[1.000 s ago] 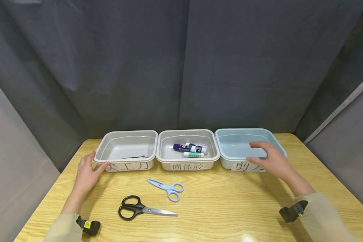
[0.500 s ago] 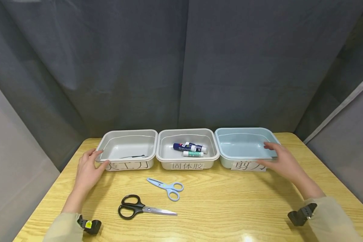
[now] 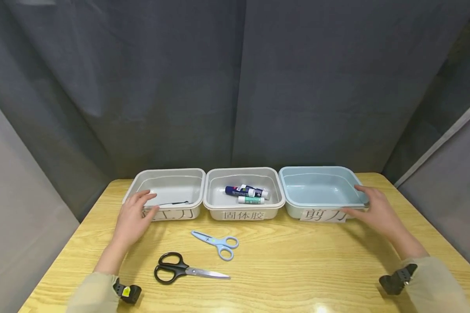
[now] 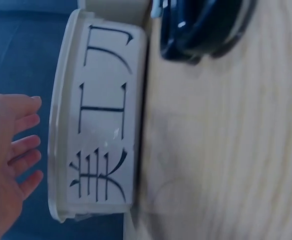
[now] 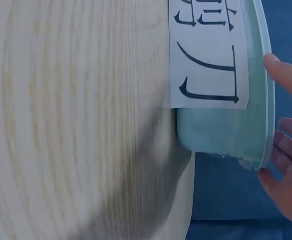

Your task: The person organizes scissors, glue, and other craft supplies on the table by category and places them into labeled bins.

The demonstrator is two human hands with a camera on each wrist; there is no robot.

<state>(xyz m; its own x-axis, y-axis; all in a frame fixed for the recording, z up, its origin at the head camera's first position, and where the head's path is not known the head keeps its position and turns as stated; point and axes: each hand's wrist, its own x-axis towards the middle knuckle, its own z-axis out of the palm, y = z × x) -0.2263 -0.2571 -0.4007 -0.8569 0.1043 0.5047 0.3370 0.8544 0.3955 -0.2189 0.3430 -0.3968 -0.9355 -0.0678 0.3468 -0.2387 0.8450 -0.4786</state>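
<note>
My left hand is over the front left corner of the left grey plastic bin, fingers loosely spread and holding nothing. In the left wrist view, the hand lies beside the bin's rim. At the right end, my right hand is at the front right corner of the light blue bin. Its thumb and fingertips touch the rim in the right wrist view, without closing around it. Light blue scissors and black-handled scissors lie on the wooden table.
Between those bins stands another grey bin with several glue sticks inside. A thin dark-tipped item lies in the left bin. All three bins carry paper labels in front. A dark curtain hangs behind the table.
My left hand has moved right, from the left bin's outer corner to over its front rim. My right hand has shifted right to the blue bin's right corner. Both scissors stayed put.
</note>
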